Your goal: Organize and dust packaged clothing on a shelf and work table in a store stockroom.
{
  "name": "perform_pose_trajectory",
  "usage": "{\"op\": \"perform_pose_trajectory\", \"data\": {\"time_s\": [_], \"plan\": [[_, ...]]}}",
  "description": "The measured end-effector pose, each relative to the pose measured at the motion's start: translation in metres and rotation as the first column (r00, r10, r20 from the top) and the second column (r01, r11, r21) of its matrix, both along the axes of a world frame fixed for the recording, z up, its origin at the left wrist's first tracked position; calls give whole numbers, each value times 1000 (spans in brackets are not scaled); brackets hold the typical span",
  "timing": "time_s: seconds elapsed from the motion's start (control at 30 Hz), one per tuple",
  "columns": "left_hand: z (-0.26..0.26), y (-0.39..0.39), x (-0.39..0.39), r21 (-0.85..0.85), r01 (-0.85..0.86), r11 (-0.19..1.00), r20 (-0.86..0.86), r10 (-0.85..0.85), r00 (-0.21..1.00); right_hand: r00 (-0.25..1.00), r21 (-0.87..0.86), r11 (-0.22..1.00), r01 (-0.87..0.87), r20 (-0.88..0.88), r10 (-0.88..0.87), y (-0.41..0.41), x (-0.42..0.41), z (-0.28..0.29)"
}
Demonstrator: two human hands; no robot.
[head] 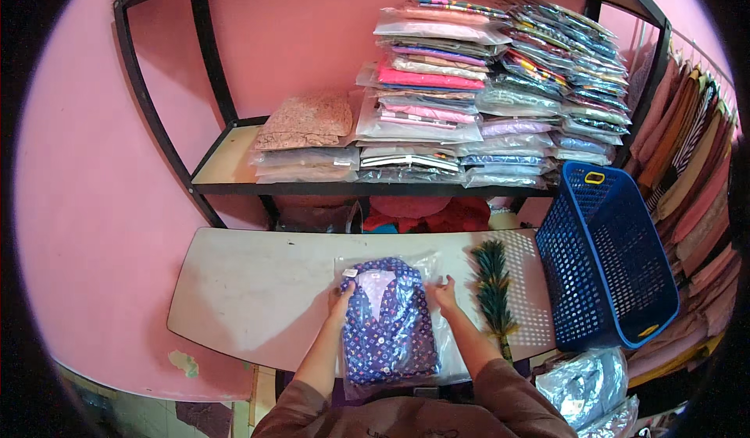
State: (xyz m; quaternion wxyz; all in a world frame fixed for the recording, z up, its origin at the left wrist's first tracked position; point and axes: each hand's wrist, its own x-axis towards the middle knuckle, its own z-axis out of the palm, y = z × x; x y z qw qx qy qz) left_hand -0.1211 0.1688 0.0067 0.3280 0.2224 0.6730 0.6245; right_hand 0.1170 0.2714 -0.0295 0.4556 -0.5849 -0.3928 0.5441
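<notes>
A folded purple-blue patterned garment (pixel 389 332) with a light collar lining and buttons lies in a clear plastic bag in front of me, on the near part of the white table (pixel 252 285). My left hand (pixel 340 298) grips the bag's left edge near the collar, thumb on top, close to a small white label (pixel 350 273). On the other side, my right hand (pixel 444 294) is at the bag's loose right edge; its fingers look partly curled, and whether they pinch the plastic cannot be told. The bag's lower end reaches the table's front edge near my body.
A green feather-like bundle (pixel 493 285) lies right of the bag. Beyond it stands a blue perforated plastic basket (pixel 615 256). Behind the table, a black-framed shelf (pixel 375 189) holds stacks of bagged garments (pixel 430 80). Clothes hang at right (pixel 697 145); bagged items (pixel 586 385) sit below the basket.
</notes>
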Motion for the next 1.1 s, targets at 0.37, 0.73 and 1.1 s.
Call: {"op": "perform_pose_trajectory", "data": {"time_s": [0.37, 0.73, 1.1], "plan": [[90, 18, 2, 188, 231, 955, 41, -243, 969, 910, 12, 975, -221, -358, 210, -4, 42, 100], [218, -2, 10, 456, 123, 882, -371, 63, 927, 980, 578, 815, -48, -131, 151, -28, 54, 254], [240, -3, -4, 403, 173, 899, -570, 98, 816, 966, 473, 859, -197, -54, 252, -27, 55, 285]]}}
